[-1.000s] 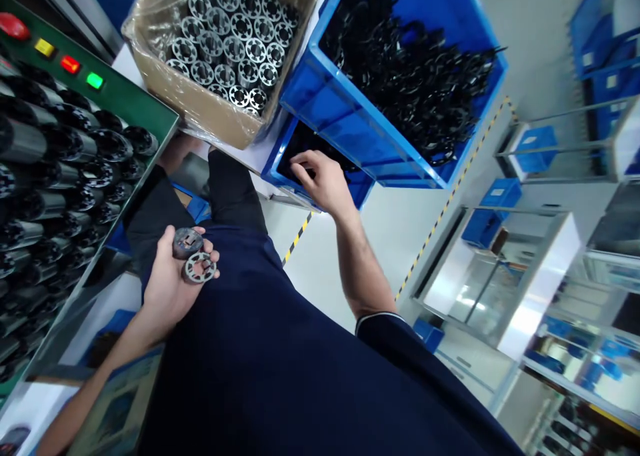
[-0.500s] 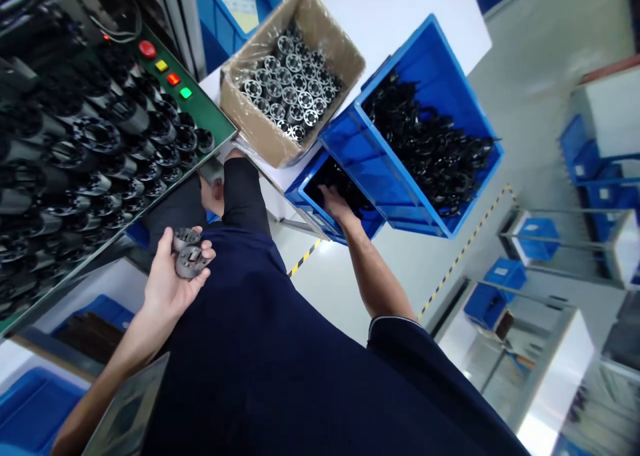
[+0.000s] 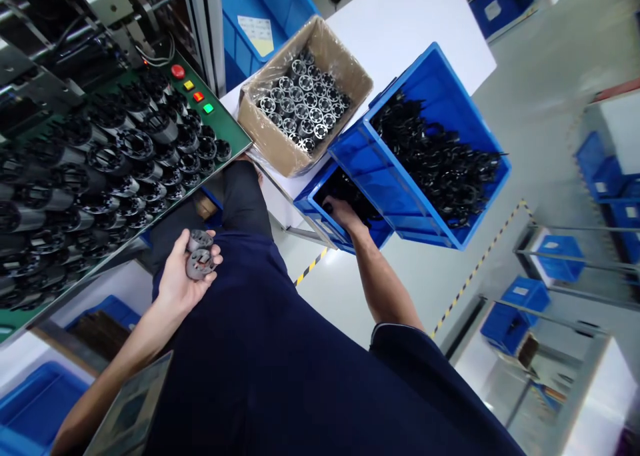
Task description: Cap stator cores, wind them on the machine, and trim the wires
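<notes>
My left hand (image 3: 181,273) is closed around two dark grey slotted motor cores (image 3: 201,263), short cylinders held side by side over my lap. My right hand (image 3: 343,215) reaches into the smaller blue bin (image 3: 326,231), among black plastic parts (image 3: 353,193). Its fingers look curled, and their tips are partly lost in the dark parts, so what they grip cannot be made out. Above that bin, a larger blue bin (image 3: 415,199) holds a heap of black plastic parts (image 3: 440,166). Beside it, a plastic-lined cardboard box (image 3: 270,143) contains many bare metal cores (image 3: 303,103).
On the left, a green machine table (image 3: 235,133) carries rows of cores with black end pieces (image 3: 135,143), near coloured buttons (image 3: 199,97). A white table (image 3: 400,9) supports the cardboard box. Blue trays (image 3: 43,403) stand at lower left. Striped tape (image 3: 311,267) marks the floor.
The view has shifted, so the scene sits slightly lower and to the right. My right hand's fingers, spread before, now look curled in the small bin. My left hand keeps its two cores.
</notes>
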`<state>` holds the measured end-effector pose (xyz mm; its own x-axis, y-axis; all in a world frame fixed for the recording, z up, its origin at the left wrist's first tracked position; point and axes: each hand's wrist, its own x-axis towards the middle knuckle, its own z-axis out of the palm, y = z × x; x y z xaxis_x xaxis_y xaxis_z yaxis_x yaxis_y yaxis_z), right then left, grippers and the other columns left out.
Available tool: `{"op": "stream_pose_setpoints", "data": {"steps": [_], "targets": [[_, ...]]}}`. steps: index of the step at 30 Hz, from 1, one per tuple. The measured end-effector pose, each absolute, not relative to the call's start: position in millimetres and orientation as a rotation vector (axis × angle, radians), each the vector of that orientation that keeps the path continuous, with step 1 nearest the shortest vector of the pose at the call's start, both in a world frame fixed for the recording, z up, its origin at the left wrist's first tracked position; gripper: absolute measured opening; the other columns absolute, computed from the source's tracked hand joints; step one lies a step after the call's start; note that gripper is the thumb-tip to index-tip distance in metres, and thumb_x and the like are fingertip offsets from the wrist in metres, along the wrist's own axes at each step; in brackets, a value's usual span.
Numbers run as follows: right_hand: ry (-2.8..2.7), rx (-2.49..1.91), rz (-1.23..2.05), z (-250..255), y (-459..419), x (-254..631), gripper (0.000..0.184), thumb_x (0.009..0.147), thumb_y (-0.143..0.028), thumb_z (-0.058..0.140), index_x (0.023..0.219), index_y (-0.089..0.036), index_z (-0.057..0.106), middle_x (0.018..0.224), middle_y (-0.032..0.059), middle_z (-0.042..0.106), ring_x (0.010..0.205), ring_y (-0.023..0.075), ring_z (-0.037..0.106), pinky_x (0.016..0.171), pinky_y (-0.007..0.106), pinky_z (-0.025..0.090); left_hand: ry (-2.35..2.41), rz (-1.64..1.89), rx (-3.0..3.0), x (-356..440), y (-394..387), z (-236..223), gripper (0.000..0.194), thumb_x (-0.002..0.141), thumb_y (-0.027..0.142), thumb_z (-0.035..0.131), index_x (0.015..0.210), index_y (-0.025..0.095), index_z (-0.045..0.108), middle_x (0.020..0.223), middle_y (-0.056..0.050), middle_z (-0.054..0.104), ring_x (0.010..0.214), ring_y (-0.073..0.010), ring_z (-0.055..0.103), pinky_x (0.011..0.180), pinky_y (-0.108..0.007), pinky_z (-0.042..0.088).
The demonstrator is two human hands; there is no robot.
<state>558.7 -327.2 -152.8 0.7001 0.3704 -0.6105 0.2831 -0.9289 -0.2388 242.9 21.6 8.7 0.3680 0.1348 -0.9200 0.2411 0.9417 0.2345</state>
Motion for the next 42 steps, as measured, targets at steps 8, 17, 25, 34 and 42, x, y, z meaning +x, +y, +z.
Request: {"op": "stream_pose_setpoints", "data": {"steps": [8,17,25,34,42], "targets": [[-0.275,-2.669,0.528,-119,-343,543,0.02,0.103,-0.041,0.084,0.105,-0.022,0.076,0.104,0.0081,0.085,0.099,0.0283,0.081,0.106,0.049,0.068,0.993,0.039,0.68,227,19,3,0.038,0.12,0.052,0.056,0.129,0.018,0.069,0.081,-0.004,0.071,0.061,-0.0228,0.074,0.036,-0.024,0.052],[-0.21,-2.119,0.212,-77,-274,489,0.051,0.088,-0.067,0.09,0.107,-0.03,0.06,0.085,-0.0007,0.075,0.076,0.0268,0.084,0.071,0.042,0.073,0.689,0.22,0.829,217,9,21,0.067,0.096,0.08,0.092,0.121,0.022,0.071,0.077,-0.001,0.073,0.05,-0.0192,0.065,0.037,-0.025,0.045],[-1.096,-1.237,0.429,49,-119,369,0.034,0.108,-0.03,0.094,0.141,-0.038,0.088,0.116,-0.0002,0.09,0.089,0.0198,0.087,0.084,0.036,0.079,0.606,0.523,0.784,199,-6,63,0.066,0.098,0.076,0.095,0.136,0.025,0.077,0.083,-0.002,0.078,0.056,-0.0201,0.072,0.056,-0.033,0.059],[-1.426,-1.172,0.739,96,-86,323,0.059,0.106,-0.021,0.097,0.156,-0.05,0.085,0.117,-0.0044,0.09,0.099,0.0208,0.087,0.096,0.039,0.079,0.676,0.778,0.793,136,-23,71,0.064,0.104,0.086,0.083,0.132,0.028,0.082,0.091,-0.005,0.076,0.075,-0.0241,0.078,0.077,-0.042,0.069],[-1.475,-1.13,0.89,93,-69,311,0.061,0.098,-0.017,0.104,0.15,-0.045,0.09,0.115,-0.0032,0.09,0.1,0.0218,0.087,0.098,0.04,0.079,0.609,0.993,1.011,117,-16,58,0.053,0.117,0.071,0.075,0.139,0.025,0.089,0.116,-0.007,0.083,0.103,-0.0241,0.078,0.104,-0.04,0.066]]}}
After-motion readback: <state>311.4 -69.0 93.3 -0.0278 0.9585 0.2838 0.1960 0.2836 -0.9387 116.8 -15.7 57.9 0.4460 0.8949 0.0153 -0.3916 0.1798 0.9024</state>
